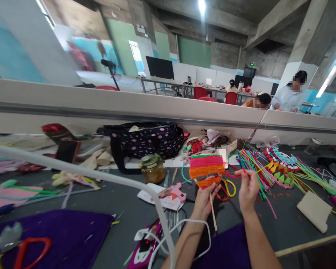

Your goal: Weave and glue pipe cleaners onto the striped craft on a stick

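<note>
My left hand (205, 198) grips the lower edge of a small craft panel (207, 164), wrapped in rows of green, pink and orange. A pale cord (213, 213) hangs below it. To the right, my right hand (248, 189) pinches the end of a red pipe cleaner (232, 175), which stretches across to the panel's right edge. Scissors with yellow and red handles (230, 188) lie behind, between my hands. Just beyond my right hand is a loose bundle of coloured pipe cleaners (264, 173).
A pink glue gun (175, 193) rests on white paper, left of my hands. Behind stand a glass jar (152, 168) and a dark dotted bag (148, 140). A white tube (100, 166) crosses the left foreground. A low partition (123, 104) runs behind the table, with people beyond.
</note>
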Demonstrator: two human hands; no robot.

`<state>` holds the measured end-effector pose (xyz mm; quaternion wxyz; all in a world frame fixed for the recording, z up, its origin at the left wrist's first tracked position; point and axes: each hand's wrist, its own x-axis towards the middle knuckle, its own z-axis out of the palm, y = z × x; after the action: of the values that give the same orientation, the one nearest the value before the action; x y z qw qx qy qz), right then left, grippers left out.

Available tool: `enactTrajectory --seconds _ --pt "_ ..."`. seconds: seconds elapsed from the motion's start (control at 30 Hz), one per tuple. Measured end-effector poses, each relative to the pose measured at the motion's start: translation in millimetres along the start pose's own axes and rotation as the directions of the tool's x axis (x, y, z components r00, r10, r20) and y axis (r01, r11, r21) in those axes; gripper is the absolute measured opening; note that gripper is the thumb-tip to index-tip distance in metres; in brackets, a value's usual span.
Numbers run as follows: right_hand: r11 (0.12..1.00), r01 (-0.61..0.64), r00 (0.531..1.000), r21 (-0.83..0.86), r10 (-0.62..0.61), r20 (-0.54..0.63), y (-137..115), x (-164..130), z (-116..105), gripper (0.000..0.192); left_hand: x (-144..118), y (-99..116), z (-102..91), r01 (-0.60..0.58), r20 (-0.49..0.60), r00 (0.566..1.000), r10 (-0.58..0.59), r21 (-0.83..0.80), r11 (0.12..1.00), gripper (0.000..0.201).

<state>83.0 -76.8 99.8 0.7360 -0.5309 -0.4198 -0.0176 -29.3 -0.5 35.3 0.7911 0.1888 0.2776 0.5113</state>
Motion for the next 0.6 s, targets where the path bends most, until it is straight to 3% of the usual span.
enactTrajectory --seconds 0.1,0.2,0.27,0.4,0.53,0.6 --pt "0.943 -0.147 0.958 0.300 0.212 -0.195 3.2 21.0 -18.8 0.020 1.2 3.8 -3.2 -0.009 0.016 1.000 0.010 -0.025 1.000 0.032" --pt "0.839 -0.172 0.912 0.517 0.334 -0.239 17.5 44.9 -48.9 0.028 1.4 11.7 -5.0 0.001 0.047 0.999 0.001 -0.044 0.999 0.033" --pt "0.808 -0.155 0.893 0.569 0.361 -0.269 28.4 57.8 -74.2 0.034 1.9 18.9 -6.5 0.004 0.051 0.999 -0.001 -0.057 0.998 0.034" --pt "0.830 -0.148 0.889 0.538 0.350 -0.296 37.8 69.8 -115.2 0.036 2.0 30.1 -7.9 -0.013 0.041 0.999 0.016 -0.078 0.997 0.033" --pt "0.823 -0.290 0.900 0.488 0.408 -0.153 34.1 59.2 -110.9 0.036 -4.2 26.8 -0.1 0.015 0.090 0.996 -0.008 -0.083 0.996 0.039" --pt "0.748 -0.467 0.853 0.471 0.522 0.016 33.8 45.5 -92.6 0.037 -9.9 20.1 6.3 0.038 0.109 0.994 -0.029 -0.083 0.996 0.041"
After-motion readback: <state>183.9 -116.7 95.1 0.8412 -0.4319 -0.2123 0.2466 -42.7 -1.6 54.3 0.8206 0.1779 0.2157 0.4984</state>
